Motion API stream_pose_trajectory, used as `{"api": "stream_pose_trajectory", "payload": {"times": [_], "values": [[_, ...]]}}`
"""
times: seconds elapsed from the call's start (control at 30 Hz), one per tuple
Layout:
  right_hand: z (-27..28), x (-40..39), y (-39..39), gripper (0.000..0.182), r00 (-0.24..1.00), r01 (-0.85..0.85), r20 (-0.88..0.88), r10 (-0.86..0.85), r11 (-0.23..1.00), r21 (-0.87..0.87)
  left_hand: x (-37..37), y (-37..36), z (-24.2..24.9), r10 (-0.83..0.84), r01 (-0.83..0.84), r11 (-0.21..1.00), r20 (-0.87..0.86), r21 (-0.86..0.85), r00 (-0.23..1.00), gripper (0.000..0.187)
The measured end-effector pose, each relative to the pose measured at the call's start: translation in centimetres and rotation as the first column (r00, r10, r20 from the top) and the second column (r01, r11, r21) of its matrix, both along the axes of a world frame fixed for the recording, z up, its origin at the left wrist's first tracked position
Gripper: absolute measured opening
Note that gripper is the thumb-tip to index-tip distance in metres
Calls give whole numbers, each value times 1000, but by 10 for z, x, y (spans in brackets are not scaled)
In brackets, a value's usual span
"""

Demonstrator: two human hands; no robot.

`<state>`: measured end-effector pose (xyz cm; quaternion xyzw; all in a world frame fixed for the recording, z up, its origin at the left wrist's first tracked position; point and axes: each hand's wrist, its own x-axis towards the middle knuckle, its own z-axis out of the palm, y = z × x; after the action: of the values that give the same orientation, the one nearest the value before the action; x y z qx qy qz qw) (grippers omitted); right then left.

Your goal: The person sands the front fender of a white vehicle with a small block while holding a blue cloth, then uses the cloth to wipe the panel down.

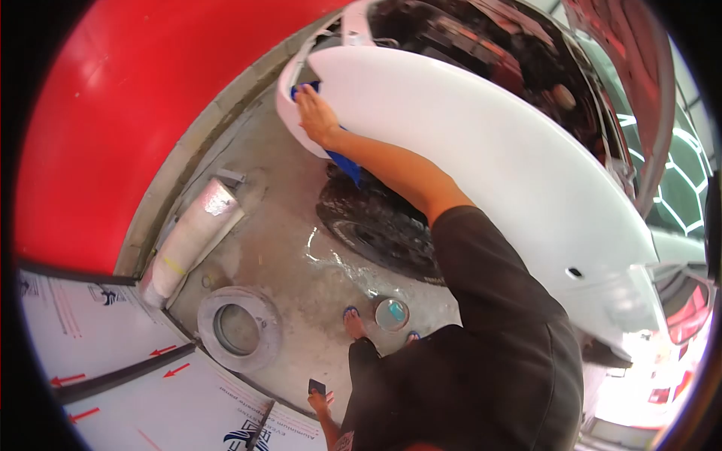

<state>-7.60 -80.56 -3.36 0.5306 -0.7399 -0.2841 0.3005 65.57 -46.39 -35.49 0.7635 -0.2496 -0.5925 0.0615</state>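
My right hand (317,116) lies with its fingers pressed on a blue cloth (346,167) at the narrow end of the white car fender (466,124). Part of the cloth hangs down below my forearm. Low at my side, my left hand (322,403) grips a small dark square pad (317,386) between its fingers. The fender is on the car, above a black wheel (368,222). Between my feet stands a round clear container (392,314) with a turquoise piece in it.
A grey tyre (210,331) lies on the wet concrete floor (289,278). Beside it is a long wrapped roll (188,240) along the low kerb. A red wall (135,113) rises at the left, with printed panels (143,383) below. The engine bay (481,45) is exposed behind the fender.
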Motion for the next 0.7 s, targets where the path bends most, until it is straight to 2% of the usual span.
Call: {"api": "stream_pose_trajectory", "payload": {"times": [0.07, 0.1, 0.17, 0.23, 0.3, 0.37, 0.5, 0.53, 0.63, 0.7], "values": [[-28, -8, -3, 75, 1000, 8, 8, -7, 988, -156, 2, 2, 7, -10, 10, 1000, -18, 16, 1000, 60], [-22, -1, 11, 71, 997, -3, -82, -2, 998, -59, 3, 0, 9, -37, 38, 999, -10, 24, 999, 60], [7, 17, 62, 68, 990, -70, -120, 74, 997, 40, -2, -3, 6, -82, 82, 996, -1, 32, 997, 61], [28, 34, 118, 68, 986, -82, -134, 95, 992, 98, -5, -11, 9, -301, 300, 954, 74, 19, 951, 62], [46, 50, 184, 69, 983, -82, -149, 105, 984, 158, -11, -22, 2, -399, 399, 917, 74, 12, 914, 62], [48, 57, 248, 70, 981, -98, -158, 113, 990, 98, -20, -33, 5, -480, 482, 876, 75, -7, 874, 60], [66, 65, 381, 72, 984, -119, -135, 116, 993, -16, -49, -60, -2, -411, 399, 907, -74, -134, 909, 56], [59, 65, 410, 71, 990, -96, -113, 82, 987, -129, -50, -66, -5, -378, 355, 919, -130, -169, 917, 55], [31, 61, 494, 67, 1000, -10, -27, -2, 901, -435, -71, -86, -15, -554, 544, 825, -33, -150, 832, 53], [24, 64, 554, 64, 998, 66, 55, -41, 806, -588, -78, -98, -5, -607, 594, 787, -30, -166, 795, 52]]}}
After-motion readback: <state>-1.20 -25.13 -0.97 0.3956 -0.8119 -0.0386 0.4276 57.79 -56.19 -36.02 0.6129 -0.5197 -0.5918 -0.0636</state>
